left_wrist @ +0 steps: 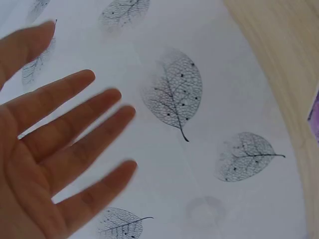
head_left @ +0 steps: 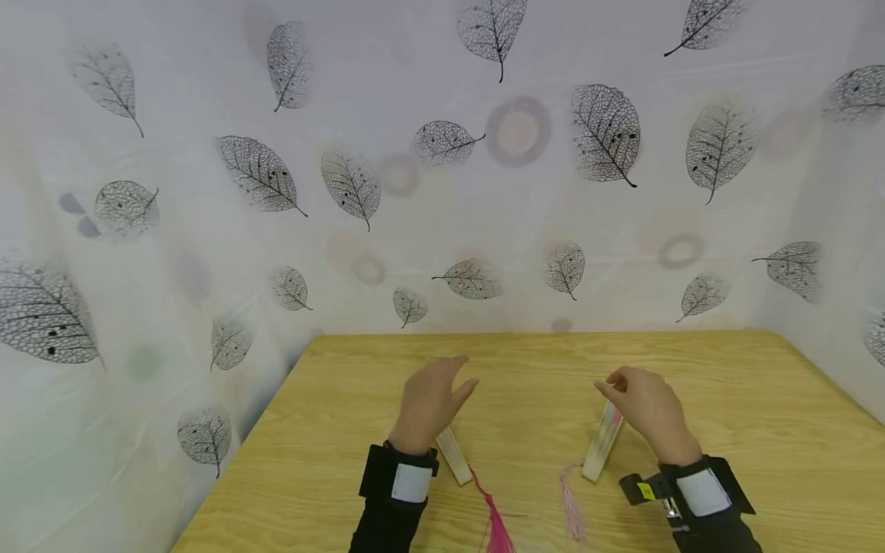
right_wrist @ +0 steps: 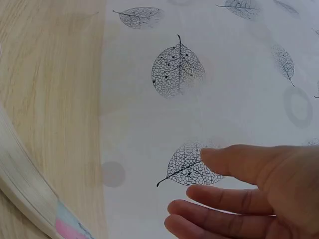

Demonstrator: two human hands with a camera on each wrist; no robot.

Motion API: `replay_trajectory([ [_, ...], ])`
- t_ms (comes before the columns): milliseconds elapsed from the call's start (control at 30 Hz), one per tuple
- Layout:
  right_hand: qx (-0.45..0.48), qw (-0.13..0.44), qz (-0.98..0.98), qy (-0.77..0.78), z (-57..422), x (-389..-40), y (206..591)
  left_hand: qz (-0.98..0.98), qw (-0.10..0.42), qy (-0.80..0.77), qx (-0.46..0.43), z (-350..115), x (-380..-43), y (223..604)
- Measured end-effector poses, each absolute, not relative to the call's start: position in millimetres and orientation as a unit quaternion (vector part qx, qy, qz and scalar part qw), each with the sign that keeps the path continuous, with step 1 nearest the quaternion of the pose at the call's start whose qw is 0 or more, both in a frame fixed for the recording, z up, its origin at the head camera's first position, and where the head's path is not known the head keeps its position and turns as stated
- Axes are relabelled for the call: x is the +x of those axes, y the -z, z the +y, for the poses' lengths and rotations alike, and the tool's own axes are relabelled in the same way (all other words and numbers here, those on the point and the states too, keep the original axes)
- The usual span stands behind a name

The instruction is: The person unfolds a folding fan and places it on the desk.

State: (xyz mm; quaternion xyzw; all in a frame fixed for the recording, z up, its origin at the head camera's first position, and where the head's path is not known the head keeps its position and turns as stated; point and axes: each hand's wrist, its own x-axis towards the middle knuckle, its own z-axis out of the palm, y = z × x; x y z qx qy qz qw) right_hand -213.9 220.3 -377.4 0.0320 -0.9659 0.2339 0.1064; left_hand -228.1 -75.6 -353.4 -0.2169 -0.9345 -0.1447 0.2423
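Two folded fans lie on the wooden table. The left fan [head_left: 454,456] has a dark pink tassel [head_left: 498,526] and is partly hidden behind my left hand [head_left: 430,403]. That hand is raised over the fan's upper end, its fingers spread and holding nothing. On the other side, the right fan [head_left: 603,445] carries a pale pink tassel [head_left: 570,503]. My right hand [head_left: 646,407] hovers at its upper end, and in the right wrist view its fingers are loosely bent with nothing between them. Pink and pale blue show on the edge of this fan [right_wrist: 70,229].
A white curtain [head_left: 512,207] printed with dark leaf skeletons hangs behind and beside the table [head_left: 525,384]. Each wrist wears a dark strap with a white patch. A purple patterned edge [left_wrist: 315,119] shows at the right of the left wrist view.
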Motion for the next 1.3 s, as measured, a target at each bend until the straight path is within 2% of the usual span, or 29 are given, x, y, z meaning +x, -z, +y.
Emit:
replay_trajectory([
  [200, -0.03, -0.014, -0.978, -0.205, 217.2, -213.9, 386.8, -0.922, 0.276, 0.158, -0.221, -71.6, -219.7, 345.5],
  [333, -0.049, -0.083, -0.976, -0.197, 216.6, -212.7, 396.0, -0.926, 0.261, 0.158, -0.224, -69.6, -214.2, 342.2],
  [433, -0.054, -0.112, -0.972, -0.198, 216.8, -211.1, 401.7, -0.929, 0.247, 0.16, -0.223, -68.8, -211.3, 340.6],
  [933, -0.052, -0.126, -0.968, -0.211, 214.2, -213.4, 414.3, -0.936, 0.228, 0.134, -0.232, -64.3, -207.2, 337.4],
  [1033, -0.054, -0.127, -0.965, -0.222, 213.7, -215.3, 414.5, -0.936, 0.211, 0.141, -0.244, -61.8, -206.5, 338.3],
  [1167, -0.04, -0.102, -0.96, -0.259, 215.0, -219.6, 411.5, -0.936, 0.183, 0.157, -0.255, -57.2, -205.0, 339.3],
  [1300, 0.024, -0.076, -0.946, -0.313, 216.5, -221.2, 398.5, -0.931, 0.176, 0.176, -0.266, -51.8, -204.4, 341.3],
])
